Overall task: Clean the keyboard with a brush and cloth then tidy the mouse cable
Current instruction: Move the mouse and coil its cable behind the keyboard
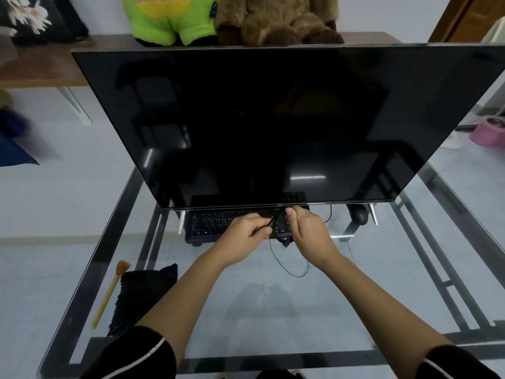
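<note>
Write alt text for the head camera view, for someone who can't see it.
Both hands, left hand and right hand, bundle a thin black cable over a black keyboard on a glass desk, under a large dark monitor. A brush and black cloth lie at left; the mouse sits at right.

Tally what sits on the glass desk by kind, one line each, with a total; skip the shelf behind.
Monitor: 1
Keyboard: 1
Mouse: 1
Cable, gripped by the left hand and right hand: 1
Brush: 1
Black cloth: 1
Total: 6
</note>
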